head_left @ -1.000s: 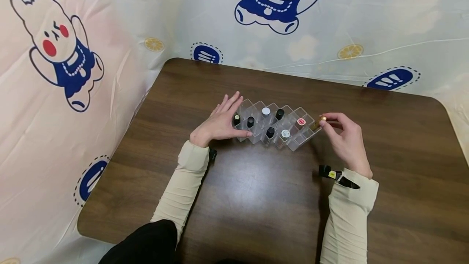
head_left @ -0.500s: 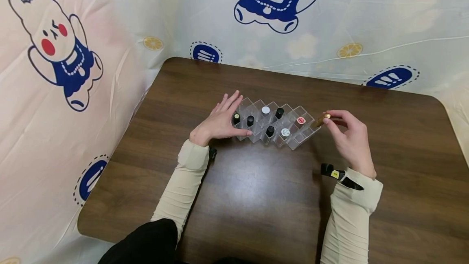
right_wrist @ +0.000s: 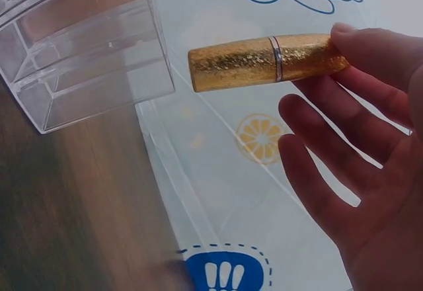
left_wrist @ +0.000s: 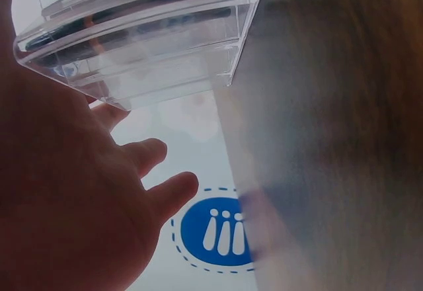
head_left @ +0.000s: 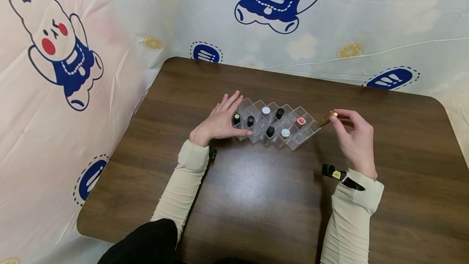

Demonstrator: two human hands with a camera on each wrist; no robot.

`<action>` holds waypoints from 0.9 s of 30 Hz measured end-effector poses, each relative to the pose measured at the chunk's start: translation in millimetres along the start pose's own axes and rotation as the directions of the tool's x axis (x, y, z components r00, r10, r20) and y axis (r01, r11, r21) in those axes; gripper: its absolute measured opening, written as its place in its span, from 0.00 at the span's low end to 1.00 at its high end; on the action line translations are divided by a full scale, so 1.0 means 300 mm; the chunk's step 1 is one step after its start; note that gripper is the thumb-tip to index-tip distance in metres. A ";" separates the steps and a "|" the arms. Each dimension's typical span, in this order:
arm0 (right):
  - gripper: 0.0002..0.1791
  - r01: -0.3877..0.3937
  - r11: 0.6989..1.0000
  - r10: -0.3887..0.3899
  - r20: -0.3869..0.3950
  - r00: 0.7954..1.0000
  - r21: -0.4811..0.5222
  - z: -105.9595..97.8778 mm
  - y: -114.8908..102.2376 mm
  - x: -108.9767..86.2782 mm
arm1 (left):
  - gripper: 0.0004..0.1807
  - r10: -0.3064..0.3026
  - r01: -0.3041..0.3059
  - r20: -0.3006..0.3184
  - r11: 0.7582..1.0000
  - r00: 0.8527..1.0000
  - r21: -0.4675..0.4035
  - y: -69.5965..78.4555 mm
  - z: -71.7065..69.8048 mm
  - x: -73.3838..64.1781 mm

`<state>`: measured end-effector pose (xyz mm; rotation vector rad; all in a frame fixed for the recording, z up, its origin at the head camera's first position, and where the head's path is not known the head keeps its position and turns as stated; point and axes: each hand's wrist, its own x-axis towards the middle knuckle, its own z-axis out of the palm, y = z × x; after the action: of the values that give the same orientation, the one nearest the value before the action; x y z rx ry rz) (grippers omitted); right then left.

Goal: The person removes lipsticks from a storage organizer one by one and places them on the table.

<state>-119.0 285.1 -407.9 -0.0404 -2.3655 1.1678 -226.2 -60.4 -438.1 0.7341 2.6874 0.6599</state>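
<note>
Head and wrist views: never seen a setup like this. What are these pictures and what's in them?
There is no robot: a person works bare-handed. The head view is filmed from the person's head, looking forward and down; each wrist view is filmed from that wrist, close to the hand's work. On the brown table stands a clear organizer with small capped containers in its compartments. The left hand is spread around one end of it. The right hand pinches a gold tube; the right wrist view shows it outside the organizer.

Cloth (head_left: pixel 146 3) printed with 2 cartoon figures (head_left: pixel 75 70) borders a brown table (head_left: pixel 256 219).
</note>
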 end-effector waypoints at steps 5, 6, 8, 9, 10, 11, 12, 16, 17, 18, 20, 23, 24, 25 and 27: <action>0.12 0.008 1.000 -0.008 -0.045 0.999 0.004 -0.004 0.009 -0.002 | 0.64 -0.002 0.002 0.004 1.000 1.000 0.002 0.000 0.000 -0.001; 0.12 0.003 1.000 -0.003 -0.050 0.999 -0.001 -0.006 0.009 -0.003 | 0.64 -0.001 0.001 0.003 1.000 1.000 0.000 0.000 0.000 -0.001; 0.13 -0.010 1.000 0.009 -0.059 0.998 -0.006 -0.009 0.011 -0.004 | 0.64 0.000 0.000 0.000 1.000 1.000 -0.003 -0.001 0.001 0.000; 0.13 -0.016 1.000 0.016 -0.063 0.998 -0.007 -0.011 0.011 -0.004 | 0.64 0.000 0.000 -0.002 1.000 1.000 -0.004 -0.001 0.001 0.000; 0.13 -0.021 1.000 0.021 -0.065 0.998 -0.008 -0.013 0.012 -0.004 | 0.64 0.001 -0.001 -0.003 1.000 1.000 -0.006 -0.001 0.001 -0.001; 0.13 -0.027 1.000 0.026 -0.065 0.998 -0.011 -0.014 0.012 -0.004 | 0.64 0.001 -0.001 -0.005 1.000 1.000 -0.007 -0.001 0.001 -0.001; 0.13 -0.033 0.999 0.032 -0.067 0.997 -0.015 -0.015 0.013 -0.004 | 0.64 0.001 -0.001 -0.006 1.000 1.000 -0.007 -0.001 0.001 -0.002; 0.14 -0.058 0.998 0.055 -0.076 0.996 -0.030 -0.021 0.018 -0.007 | 0.64 0.000 0.000 -0.001 1.000 1.000 0.001 0.000 0.001 -0.001; 0.14 -0.066 0.997 0.063 -0.080 0.995 -0.036 -0.022 0.020 -0.008 | 0.64 -0.001 0.001 0.001 1.000 1.000 0.002 0.000 0.001 0.000; 0.14 -0.075 0.996 0.071 -0.083 0.994 -0.040 -0.023 0.023 -0.009 | 0.64 -0.002 0.002 0.002 1.000 1.000 0.002 0.000 0.001 -0.001; 0.14 -0.086 0.995 0.082 -0.090 0.993 -0.044 -0.025 0.030 -0.010 | 0.64 -0.001 0.001 0.003 1.000 1.000 -0.001 0.000 0.001 -0.001; 0.15 -0.101 0.993 0.095 -0.096 0.991 -0.053 -0.025 0.045 -0.011 | 0.64 -0.004 0.004 0.004 1.000 1.000 0.000 0.000 0.000 -0.003; 0.15 -0.103 0.993 0.098 -0.097 0.991 -0.054 -0.025 0.050 -0.011 | 0.63 -0.004 0.004 0.004 1.000 1.000 0.000 0.001 -0.001 -0.004; 0.15 -0.106 0.993 0.100 -0.098 0.990 -0.055 -0.025 0.056 -0.011 | 0.63 -0.005 0.005 0.005 1.000 1.000 0.001 0.001 -0.001 -0.004; 0.15 -0.113 0.992 0.107 -0.098 0.989 -0.058 -0.024 0.066 -0.012 | 0.64 -0.006 0.006 0.006 1.000 1.000 0.000 0.002 -0.001 -0.005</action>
<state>-116.2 302.2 -420.6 -0.2455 -2.3410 1.1145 -225.0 -60.8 -437.4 0.7268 2.6832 0.6552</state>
